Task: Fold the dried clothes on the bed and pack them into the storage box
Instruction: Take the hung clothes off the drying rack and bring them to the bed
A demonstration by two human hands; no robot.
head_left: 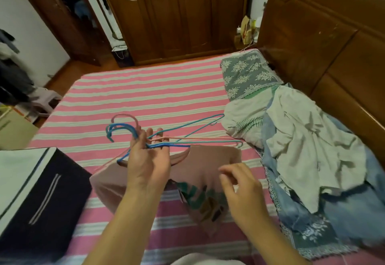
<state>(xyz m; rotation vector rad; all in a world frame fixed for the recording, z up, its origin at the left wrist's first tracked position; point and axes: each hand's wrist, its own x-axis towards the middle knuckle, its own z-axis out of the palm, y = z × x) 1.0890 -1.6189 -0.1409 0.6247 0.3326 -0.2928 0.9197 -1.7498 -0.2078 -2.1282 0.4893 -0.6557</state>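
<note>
My left hand point(146, 160) holds a bunch of blue and pink wire hangers point(177, 137) by their necks, the hooks sticking up to the left. A dusty-pink shirt point(210, 160) with a printed front lies on the striped bed under both hands, its neck still on a pink hanger. My right hand point(241, 185) hovers over the shirt with fingers loosely curled, holding nothing. A pile of dried clothes point(308, 150), white and light blue, lies at the right of the bed. The dark storage box point(48, 194) stands on the bed at the left, its pale lining showing.
The pink-and-white striped sheet point(135, 94) covers the bed. A grey floral pillow point(248, 75) lies by the wooden headboard point(325, 41) at the right. A brown wardrobe point(177, 14) stands beyond the bed. A plastic stool point(45, 100) and clutter sit at the left.
</note>
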